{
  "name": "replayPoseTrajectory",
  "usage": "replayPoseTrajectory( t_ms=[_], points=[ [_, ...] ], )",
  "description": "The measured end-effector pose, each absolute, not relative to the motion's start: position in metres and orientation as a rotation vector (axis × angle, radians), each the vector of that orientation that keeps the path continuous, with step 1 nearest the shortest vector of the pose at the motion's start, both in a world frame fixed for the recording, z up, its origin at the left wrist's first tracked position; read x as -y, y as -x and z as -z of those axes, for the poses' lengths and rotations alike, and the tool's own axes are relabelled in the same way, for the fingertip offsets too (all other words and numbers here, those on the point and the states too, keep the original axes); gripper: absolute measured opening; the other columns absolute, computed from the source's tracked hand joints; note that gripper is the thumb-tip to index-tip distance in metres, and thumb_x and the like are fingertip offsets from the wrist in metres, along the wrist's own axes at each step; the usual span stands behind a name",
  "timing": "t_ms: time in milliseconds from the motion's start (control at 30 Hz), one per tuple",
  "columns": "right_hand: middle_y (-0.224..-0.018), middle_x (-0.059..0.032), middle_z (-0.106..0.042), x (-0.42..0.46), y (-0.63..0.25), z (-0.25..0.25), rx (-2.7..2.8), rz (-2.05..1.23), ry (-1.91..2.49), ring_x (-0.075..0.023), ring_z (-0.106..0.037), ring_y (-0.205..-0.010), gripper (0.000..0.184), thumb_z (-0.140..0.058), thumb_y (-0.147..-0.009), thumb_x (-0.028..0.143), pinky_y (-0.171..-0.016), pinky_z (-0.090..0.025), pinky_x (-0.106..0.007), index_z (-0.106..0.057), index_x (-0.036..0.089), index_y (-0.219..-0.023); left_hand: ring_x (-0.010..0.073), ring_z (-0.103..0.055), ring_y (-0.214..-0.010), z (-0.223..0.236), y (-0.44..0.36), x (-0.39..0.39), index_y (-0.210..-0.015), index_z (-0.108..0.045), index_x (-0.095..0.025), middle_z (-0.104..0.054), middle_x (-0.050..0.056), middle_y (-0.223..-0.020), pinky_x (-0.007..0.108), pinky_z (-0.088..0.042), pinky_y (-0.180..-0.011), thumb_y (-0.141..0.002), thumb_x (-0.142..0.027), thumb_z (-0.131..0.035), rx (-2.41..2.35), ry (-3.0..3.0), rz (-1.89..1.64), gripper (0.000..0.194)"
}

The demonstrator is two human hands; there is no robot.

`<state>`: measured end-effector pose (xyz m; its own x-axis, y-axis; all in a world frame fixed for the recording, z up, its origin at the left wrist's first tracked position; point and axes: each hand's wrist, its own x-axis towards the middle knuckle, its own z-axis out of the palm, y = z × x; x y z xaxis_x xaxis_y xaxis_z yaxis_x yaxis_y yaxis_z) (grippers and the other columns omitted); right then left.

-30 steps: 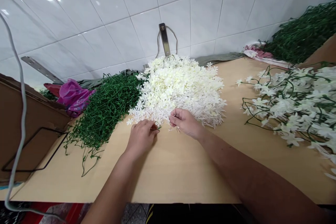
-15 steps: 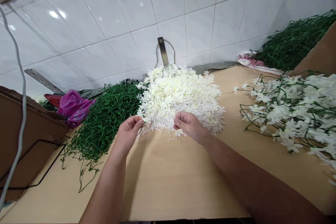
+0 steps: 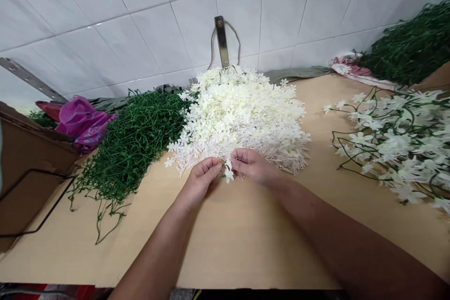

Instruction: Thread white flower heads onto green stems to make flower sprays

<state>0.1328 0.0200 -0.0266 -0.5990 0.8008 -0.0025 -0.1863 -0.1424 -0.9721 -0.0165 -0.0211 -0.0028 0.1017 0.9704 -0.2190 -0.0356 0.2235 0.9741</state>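
My left hand (image 3: 204, 176) is closed in a pinch on a green plastic stem, of which only a short bit shows at the fingertips. Close beside it, my right hand (image 3: 251, 165) pinches a white artificial flower. A small white blossom (image 3: 228, 174) hangs between the two hands, near the stem's end. Just beyond my fingers lies a heap of loose white artificial flowers (image 3: 239, 108), their thin pale stalks pointing towards me. Left of that heap is a tangled pile of green plastic stems (image 3: 140, 136).
Finished-looking white flowers on green stems (image 3: 397, 136) lie on the tabletop (image 3: 246, 243) at right. More green stems (image 3: 415, 47) are heaped behind them. A cardboard box (image 3: 31, 159) and a purple bag (image 3: 80, 119) stand at left. A metal bracket (image 3: 221, 40) rises against the tiled wall.
My left hand has moved right, from the heap's left edge to close beside my right hand. A blossom now shows between them. The camera view has tilted down slightly.
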Motion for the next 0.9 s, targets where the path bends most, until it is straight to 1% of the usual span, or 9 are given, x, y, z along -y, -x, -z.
replayPoseTrajectory(
  t_ms=[167, 300, 400, 533, 700, 800, 900],
  points=[
    [-0.055, 0.0029, -0.052, -0.02, -0.13, 0.027, 1.377, -1.864, 0.714, -0.0071, -0.047, -0.05, 0.03, -0.061, -0.065, 0.041, -0.052, -0.037, -0.022, -0.046, 0.016, -0.065, 0.0049, -0.037, -0.043, 0.007, 0.022, 0.02, -0.064, -0.053, -0.015, -0.048, -0.003, -0.051, 0.019, -0.026, -0.042, -0.063, -0.037, -0.064, -1.161, -1.044, -0.989, 0.024],
    [-0.052, 0.0033, -0.051, -0.02, -0.13, 0.025, 1.445, -1.8, 0.785, -0.0068, -0.046, -0.048, 0.025, -0.061, -0.066, 0.036, -0.049, -0.035, -0.021, -0.047, 0.015, -0.064, 0.0063, -0.042, -0.046, 0.011, 0.024, 0.018, -0.063, -0.054, -0.015, -0.052, -0.002, -0.052, 0.02, -0.031, -0.046, -0.063, -0.035, -0.064, -1.098, -1.039, -0.985, 0.022],
    [-0.054, 0.0025, -0.052, -0.021, -0.13, 0.025, 1.5, -1.722, 0.852, -0.0075, -0.046, -0.05, 0.022, -0.06, -0.067, 0.033, -0.05, -0.035, -0.021, -0.047, 0.015, -0.065, 0.0057, -0.042, -0.047, 0.011, 0.024, 0.018, -0.063, -0.055, -0.016, -0.052, -0.003, -0.052, 0.019, -0.031, -0.048, -0.065, -0.034, -0.064, -1.079, -1.047, -0.984, 0.02],
    [-0.055, 0.002, -0.052, -0.02, -0.131, 0.025, 1.621, -1.59, 0.914, -0.008, -0.045, -0.05, 0.017, -0.058, -0.068, 0.03, -0.048, -0.033, -0.021, -0.048, 0.016, -0.066, 0.0059, -0.04, -0.046, 0.009, 0.022, 0.017, -0.06, -0.054, -0.016, -0.05, -0.004, -0.05, 0.02, -0.03, -0.048, -0.063, -0.037, -0.064, -1.15, -1.078, -0.979, 0.023],
    [-0.051, 0.0043, -0.041, -0.017, -0.13, 0.023, 1.773, -1.329, 1.016, -0.0065, -0.032, -0.046, 0.012, -0.052, -0.07, 0.026, -0.043, -0.025, -0.021, -0.047, 0.017, -0.064, 0.0053, -0.032, -0.042, 0.01, 0.02, 0.016, -0.056, -0.05, -0.016, -0.043, -0.005, -0.045, 0.02, -0.024, -0.043, -0.059, -0.039, -0.065, -1.246, -1.126, -0.98, 0.027],
    [-0.052, 0.0045, -0.038, -0.014, -0.127, 0.024, 1.778, -1.229, 0.998, -0.0064, -0.031, -0.046, 0.012, -0.05, -0.071, 0.024, -0.043, -0.024, -0.021, -0.044, 0.017, -0.063, 0.0047, -0.027, -0.041, 0.011, 0.021, 0.015, -0.055, -0.048, -0.016, -0.038, -0.006, -0.044, 0.02, -0.02, -0.041, -0.06, -0.04, -0.063, -1.258, -1.154, -0.965, 0.029],
    [-0.052, 0.0047, -0.038, -0.01, -0.124, 0.025, 1.797, -1.153, 0.969, -0.0065, -0.03, -0.047, 0.011, -0.049, -0.072, 0.023, -0.044, -0.024, -0.021, -0.043, 0.017, -0.064, 0.0042, -0.025, -0.042, 0.014, 0.022, 0.013, -0.056, -0.048, -0.015, -0.037, -0.006, -0.046, 0.02, -0.017, -0.041, -0.061, -0.041, -0.062, -1.265, -1.185, -0.946, 0.03]
  ],
)
